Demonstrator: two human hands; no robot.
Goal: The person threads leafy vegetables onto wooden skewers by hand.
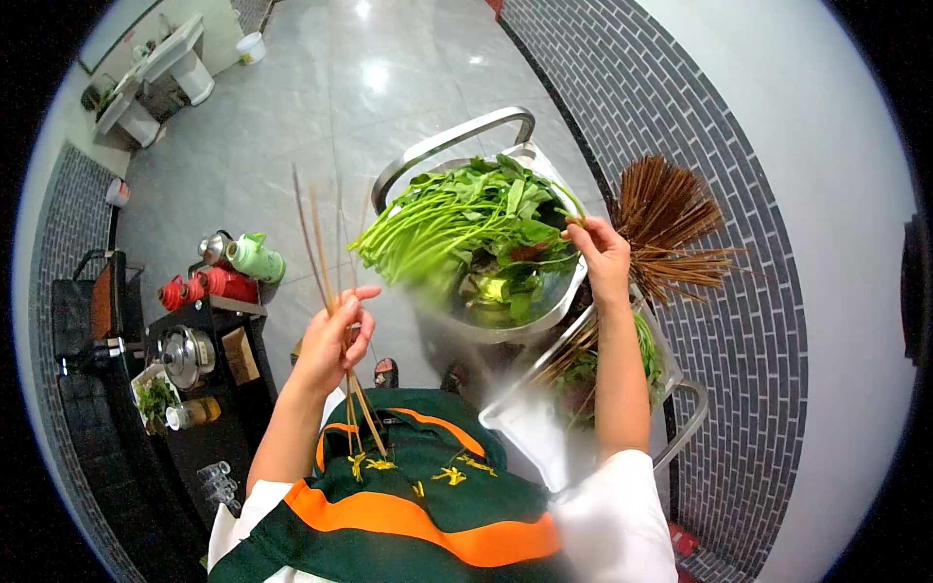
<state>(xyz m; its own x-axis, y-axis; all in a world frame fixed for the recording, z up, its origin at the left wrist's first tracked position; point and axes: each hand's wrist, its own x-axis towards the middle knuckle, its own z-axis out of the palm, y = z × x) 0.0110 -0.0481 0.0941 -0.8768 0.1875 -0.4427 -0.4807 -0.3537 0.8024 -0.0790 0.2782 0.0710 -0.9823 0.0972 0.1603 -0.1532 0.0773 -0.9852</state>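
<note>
Several long thin brown sticks point(309, 228) are gripped in my left hand point(335, 340), their lower ends reaching down over my dark green apron point(418, 457). Thumb and fingertips of my right hand point(601, 255) pinch a slim green stem point(575, 206) at the right side of a heap of leafy greens point(428, 223). The greens lie in a wide metal basin point(486, 332) on a chair with a curved metal back point(447, 146). Part of the picture around the basin's lower left is blurred.
A bundle of brown sticks point(671, 219) stands beside the brick-patterned wall point(739, 321). Below my right forearm, more greens point(646, 350) lie on a second chair point(525, 418). Thermoses point(255, 257) and a lidded pot point(185, 358) sit on a black cabinet at the left.
</note>
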